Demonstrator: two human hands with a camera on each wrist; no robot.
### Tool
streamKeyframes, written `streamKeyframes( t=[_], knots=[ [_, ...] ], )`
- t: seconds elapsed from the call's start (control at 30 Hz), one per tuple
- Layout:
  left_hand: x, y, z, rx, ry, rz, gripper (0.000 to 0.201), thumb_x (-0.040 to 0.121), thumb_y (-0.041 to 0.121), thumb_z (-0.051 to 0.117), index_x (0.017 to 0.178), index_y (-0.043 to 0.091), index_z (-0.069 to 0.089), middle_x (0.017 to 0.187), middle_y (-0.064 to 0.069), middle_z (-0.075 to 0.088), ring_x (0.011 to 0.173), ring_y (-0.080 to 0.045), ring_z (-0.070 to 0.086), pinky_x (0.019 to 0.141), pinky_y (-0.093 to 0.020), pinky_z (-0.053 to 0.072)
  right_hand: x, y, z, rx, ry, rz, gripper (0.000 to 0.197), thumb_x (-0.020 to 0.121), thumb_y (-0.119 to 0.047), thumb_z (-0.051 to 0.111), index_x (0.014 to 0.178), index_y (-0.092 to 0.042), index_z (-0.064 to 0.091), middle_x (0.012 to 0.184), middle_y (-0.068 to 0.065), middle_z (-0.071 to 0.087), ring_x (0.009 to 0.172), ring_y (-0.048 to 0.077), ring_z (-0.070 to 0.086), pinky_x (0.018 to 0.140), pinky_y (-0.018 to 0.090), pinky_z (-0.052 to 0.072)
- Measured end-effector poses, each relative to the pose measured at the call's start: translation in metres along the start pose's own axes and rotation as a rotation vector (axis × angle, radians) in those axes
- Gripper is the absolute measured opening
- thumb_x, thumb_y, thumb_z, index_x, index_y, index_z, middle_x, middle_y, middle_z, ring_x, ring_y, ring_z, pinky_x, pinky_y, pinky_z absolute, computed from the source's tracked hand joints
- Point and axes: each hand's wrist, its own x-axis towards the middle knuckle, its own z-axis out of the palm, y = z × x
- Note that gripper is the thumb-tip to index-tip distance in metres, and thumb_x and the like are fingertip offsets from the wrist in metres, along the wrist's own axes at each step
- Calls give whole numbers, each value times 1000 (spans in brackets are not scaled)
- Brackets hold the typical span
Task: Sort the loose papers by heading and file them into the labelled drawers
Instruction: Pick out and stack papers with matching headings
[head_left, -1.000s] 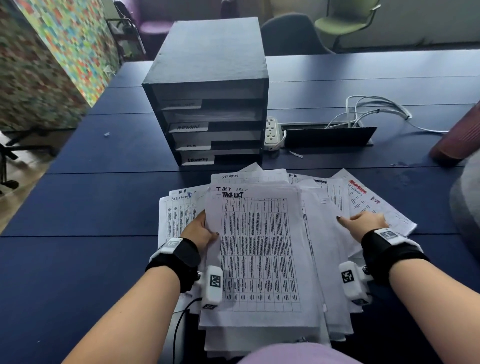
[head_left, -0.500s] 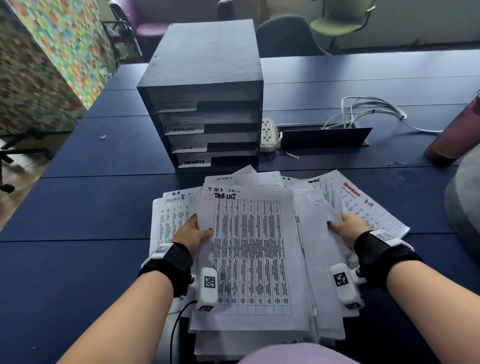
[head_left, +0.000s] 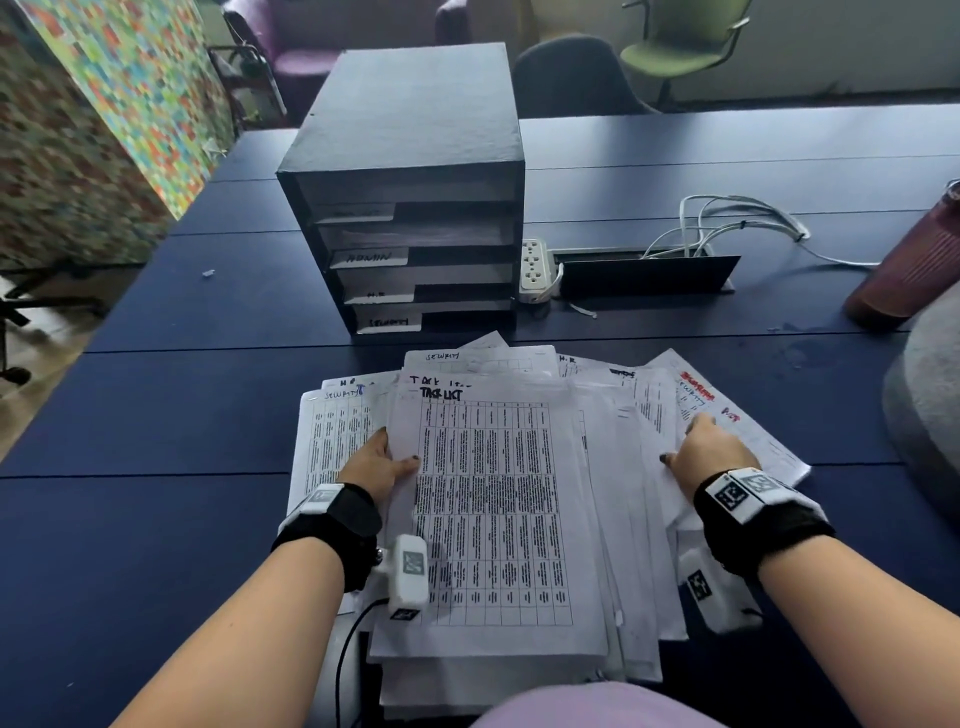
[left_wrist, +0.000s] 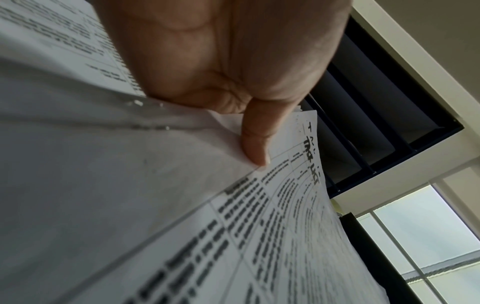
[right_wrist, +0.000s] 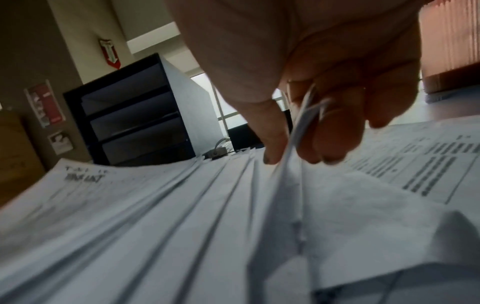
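white papers (head_left: 493, 519) gridded with black tables; one heading inked red (head_left: 696, 384). dark navy table (head_left: 156, 545). black drawer unit (head_left: 415, 156), white labels (head_left: 370, 256). multicoloured mosaic panel (head_left: 130, 78). green chair (head_left: 685, 47). maroon ribbed bottle (head_left: 914, 260). black wristbands (head_left: 337, 519).

Both hands' fingers (right_wrist: 275, 144) pinching.

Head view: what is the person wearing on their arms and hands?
Bare forearms, no sleeves. Each wrist carries a black wrist strap with a white tag of square black-and-white markers on top and a white camera module beneath. A black cable trails from the left module. Dark nail polish shows.
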Motion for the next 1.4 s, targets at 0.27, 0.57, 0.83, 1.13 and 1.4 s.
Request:
streamKeyframes(
  t=[0.27, 0.57, 0.83, 1.13, 1.4],
  knots=[
    [5, -6, -4, 61, 19, 19, 23, 88, -1, 57, 107, 11, 53, 104, -15, 66, 85, -29, 63, 80, -40, 53, 10, 2, -24, 70, -49, -99, 16, 87, -27, 60, 97, -15, 64, 110, 12, 64, 101, 30, 57, 73, 24, 35],
    [5, -7, -3, 109, 39, -5, 18, 90, 5, 57, 108, 9, 53, 106, -11, 65, 90, -28, 64, 73, -32, 52, 4, -11, -124, 261, 399, -229, 12, 84, -22, 60, 87, -11, 64, 95, 22, 66, 94, 38, 59, 78, 35, 43],
    [3, -1, -5, 413, 57, -4, 24, 92, 21, 56, 111, 7, 51, 108, -10, 62, 99, -31, 61, 92, -44, 49, -41, -36, -166, 586, 799, -498, 16, 89, -27, 51, 93, -14, 59, 84, 6, 61, 81, 23, 56, 68, 27, 36],
    [1, 1, -3, 361, 50, 33, 15, 93, 17, 55, 105, 8, 51, 101, -12, 62, 87, -27, 59, 78, -34, 50, -69, -51, -80, 337, 348, -1270, 10, 77, -30, 72, 69, -24, 72, 71, -10, 66, 65, 11, 59, 66, 27, 45],
    [3, 1, -3, 314, 28, 23, 13, 93, 17, 54, 103, 9, 51, 100, -10, 60, 93, -29, 59, 90, -44, 51, -99, -40, 25, 110, -378, -1061, 7, 81, -32, 67, 87, -29, 69, 76, -20, 63, 74, -3, 61, 76, 18, 47]
  ],
)
